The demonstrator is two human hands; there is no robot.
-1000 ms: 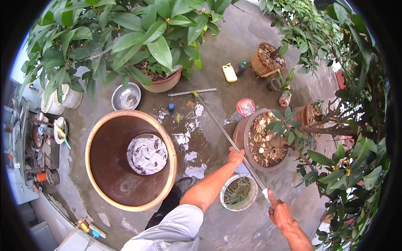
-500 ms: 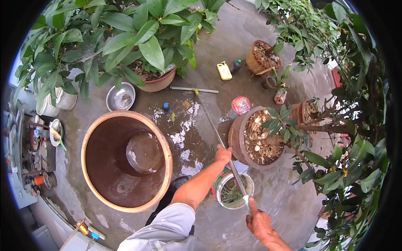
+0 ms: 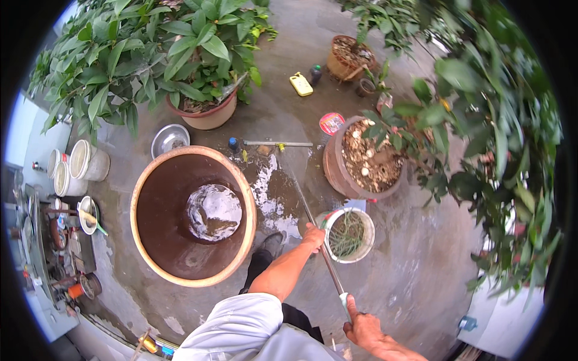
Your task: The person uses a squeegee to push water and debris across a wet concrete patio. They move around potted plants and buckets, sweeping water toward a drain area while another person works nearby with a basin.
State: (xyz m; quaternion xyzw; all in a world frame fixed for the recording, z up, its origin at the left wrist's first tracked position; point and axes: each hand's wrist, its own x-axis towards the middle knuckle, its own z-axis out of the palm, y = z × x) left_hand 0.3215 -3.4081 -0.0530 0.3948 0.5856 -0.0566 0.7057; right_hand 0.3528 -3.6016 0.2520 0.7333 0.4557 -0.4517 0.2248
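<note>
A long-handled floor squeegee (image 3: 305,206) slants across the middle of the view, its wide bar (image 3: 278,144) resting on the wet concrete. My left hand (image 3: 313,237) is wrapped around the metal pole partway down. Nearer to me, my right hand (image 3: 363,330) grips the pale end of the handle. Beside the bar's left end stands a small blue-capped bottle (image 3: 233,144). A flat brownish piece (image 3: 264,150) lies just by the bar. To the right of the pole is a white bucket (image 3: 371,243) with thin green stalks in it.
A large brown vat (image 3: 137,237) stands left of my legs, a metal basin (image 3: 171,139) behind it. Right of the bar sits a big soil-filled pot (image 3: 336,159); a leafy potted shrub (image 3: 211,114) is at far left. A yellow jug (image 3: 300,84) and a red round lid (image 3: 331,123) lie beyond.
The squeegee bar has come toward me over the wet floor, from beyond the blue-capped bottle to level with it. Both hands keep their hold. My view has shifted too.
</note>
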